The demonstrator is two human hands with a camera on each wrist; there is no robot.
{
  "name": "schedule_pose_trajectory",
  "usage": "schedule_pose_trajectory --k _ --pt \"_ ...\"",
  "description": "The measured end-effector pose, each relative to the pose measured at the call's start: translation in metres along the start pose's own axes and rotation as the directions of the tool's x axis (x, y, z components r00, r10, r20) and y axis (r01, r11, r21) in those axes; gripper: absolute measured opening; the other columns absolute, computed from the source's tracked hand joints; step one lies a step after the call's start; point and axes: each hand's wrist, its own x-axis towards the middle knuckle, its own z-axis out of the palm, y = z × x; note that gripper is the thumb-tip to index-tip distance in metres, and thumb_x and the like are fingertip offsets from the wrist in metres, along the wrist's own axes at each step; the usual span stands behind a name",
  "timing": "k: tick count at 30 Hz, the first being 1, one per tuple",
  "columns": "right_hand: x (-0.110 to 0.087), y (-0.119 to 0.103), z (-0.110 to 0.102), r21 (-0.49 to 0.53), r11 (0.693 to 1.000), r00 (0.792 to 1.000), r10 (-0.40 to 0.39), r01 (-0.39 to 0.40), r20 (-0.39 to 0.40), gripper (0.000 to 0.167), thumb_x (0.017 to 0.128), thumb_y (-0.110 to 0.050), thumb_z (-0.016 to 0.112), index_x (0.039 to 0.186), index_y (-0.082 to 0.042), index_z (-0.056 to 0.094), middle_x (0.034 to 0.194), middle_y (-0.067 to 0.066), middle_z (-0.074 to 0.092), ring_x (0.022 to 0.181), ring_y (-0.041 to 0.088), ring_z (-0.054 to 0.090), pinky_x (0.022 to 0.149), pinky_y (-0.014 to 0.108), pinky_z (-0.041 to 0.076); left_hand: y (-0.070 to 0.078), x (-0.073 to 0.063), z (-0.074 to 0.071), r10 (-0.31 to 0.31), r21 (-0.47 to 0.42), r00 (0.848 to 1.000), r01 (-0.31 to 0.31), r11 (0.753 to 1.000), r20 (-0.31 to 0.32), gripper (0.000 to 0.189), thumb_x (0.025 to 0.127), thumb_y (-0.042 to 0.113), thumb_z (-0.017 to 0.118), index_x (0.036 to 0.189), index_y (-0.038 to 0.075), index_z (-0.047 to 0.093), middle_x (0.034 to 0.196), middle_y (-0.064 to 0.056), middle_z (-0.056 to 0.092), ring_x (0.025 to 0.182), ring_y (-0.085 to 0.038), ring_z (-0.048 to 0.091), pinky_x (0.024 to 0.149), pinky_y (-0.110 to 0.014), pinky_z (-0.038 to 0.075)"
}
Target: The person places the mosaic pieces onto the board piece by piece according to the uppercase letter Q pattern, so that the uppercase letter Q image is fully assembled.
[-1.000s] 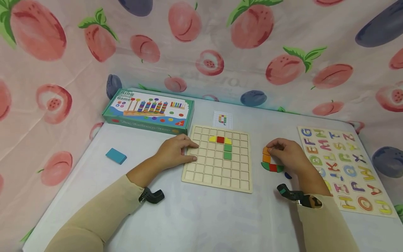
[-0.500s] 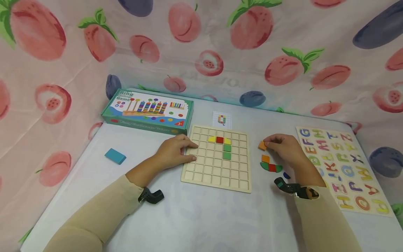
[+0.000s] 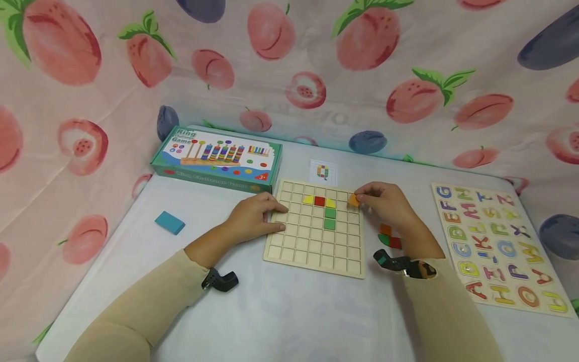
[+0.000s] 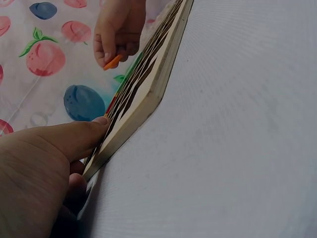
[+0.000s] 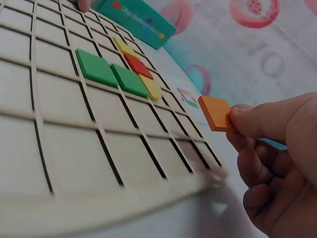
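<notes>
My left hand (image 3: 250, 217) holds the left edge of a wooden grid board (image 3: 301, 245), its thumb (image 4: 91, 130) over the rim and other fingers by the edge. Over the board's upper right corner, my right hand (image 3: 388, 202) pinches an orange square tile (image 5: 216, 113) between thumb and fingers; the tile is raised off the grid. On the board sit a red square (image 3: 319, 201), a yellow quarter-round piece (image 3: 308, 200) on either side of it, and two green squares (image 3: 330, 218) in a column below the right one.
Right of the board lie loose orange (image 3: 385, 230), green (image 3: 383, 238) and red (image 3: 395, 243) pieces, partly hidden by my right arm. A pattern card (image 3: 332, 173) lies behind the board. Around are a game box (image 3: 217, 161), blue block (image 3: 170, 222) and alphabet board (image 3: 502, 246).
My right hand has picked the orange tile off the loose pieces and carried it left and slightly away, over the board's upper right corner. My left hand stays at the board's left edge.
</notes>
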Motion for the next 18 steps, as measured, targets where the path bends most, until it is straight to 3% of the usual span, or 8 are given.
schedule_pose_trajectory --k 7,18 --pt "0.008 -0.02 0.026 0.033 0.998 0.999 -0.046 0.045 0.029 0.019 0.105 -0.019 0.07 0.116 -0.006 0.077 0.115 0.011 0.073 0.109 0.029 0.058 0.094 0.042 0.044 0.0 0.0 0.0 0.002 0.003 1.0 -0.002 1.0 0.005 0.041 0.089 0.039 0.089 0.125 0.023 0.08 0.11 0.008 0.062 0.075 -0.008 0.054 0.069 -0.032 0.046" --pt "0.012 -0.035 0.057 0.043 0.986 0.985 -0.166 0.164 0.053 0.016 0.105 -0.017 0.071 0.114 -0.006 0.079 0.11 0.01 0.073 0.101 0.026 0.059 0.087 0.039 0.047 0.001 0.0 -0.001 -0.001 0.007 1.0 0.001 1.0 0.006 0.04 0.089 0.04 0.089 0.124 0.023 0.081 0.112 0.007 0.064 0.075 -0.008 0.054 0.069 -0.031 0.047"
